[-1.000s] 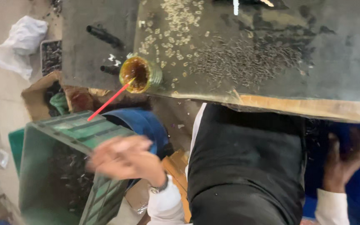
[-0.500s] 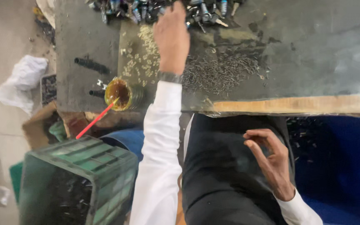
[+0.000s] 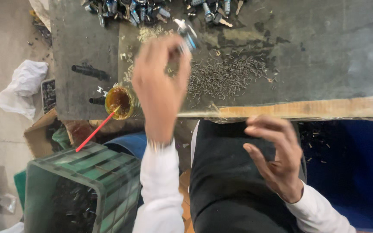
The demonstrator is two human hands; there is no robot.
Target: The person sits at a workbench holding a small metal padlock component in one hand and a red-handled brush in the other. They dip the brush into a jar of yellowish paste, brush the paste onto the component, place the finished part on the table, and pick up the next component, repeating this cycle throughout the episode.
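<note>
Metal part (image 3: pixel 188 34) sits pinched in the left hand (image 3: pixel 159 86) above scattered small pins (image 3: pixel 227 77); the right hand (image 3: pixel 275 157) hovers half-curled, empty.

The left hand (image 3: pixel 158 88) is pinching a small shiny metal part (image 3: pixel 188 35), blurred, perhaps with blue plastic. The worktable (image 3: pixel 307 51) is looking dark, matt and stained, its front edge (image 3: pixel 307 108) showing bare rough wood. The pile of small pins (image 3: pixel 225 77) is glinting like dull metal. The green crate (image 3: pixel 89 172) is showing ribbed plastic.
</note>
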